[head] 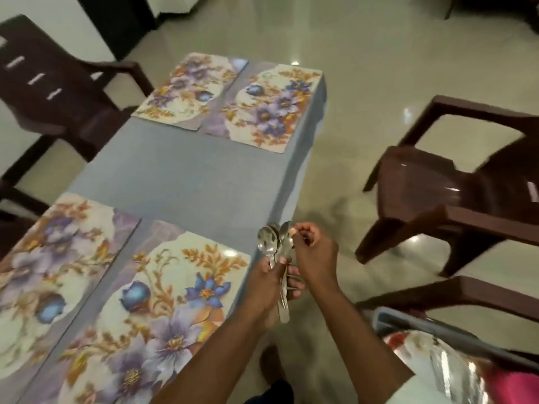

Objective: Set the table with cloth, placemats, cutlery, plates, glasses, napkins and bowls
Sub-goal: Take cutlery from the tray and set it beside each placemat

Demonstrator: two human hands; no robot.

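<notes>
Four placemats (186,281) laid; cutlery step underway. Left hand (269,282) grips spoon bundle (275,249) beyond the cloth's (180,176) right edge; right hand (313,255) apparently pinches one. Next: place it.

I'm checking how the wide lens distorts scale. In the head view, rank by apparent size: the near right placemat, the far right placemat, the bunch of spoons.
1. Near right placemat, the largest by far.
2. Far right placemat, likely the same size really; it only looks smaller through distance.
3. Bunch of spoons, the smallest, gripped in the left hand.
</notes>
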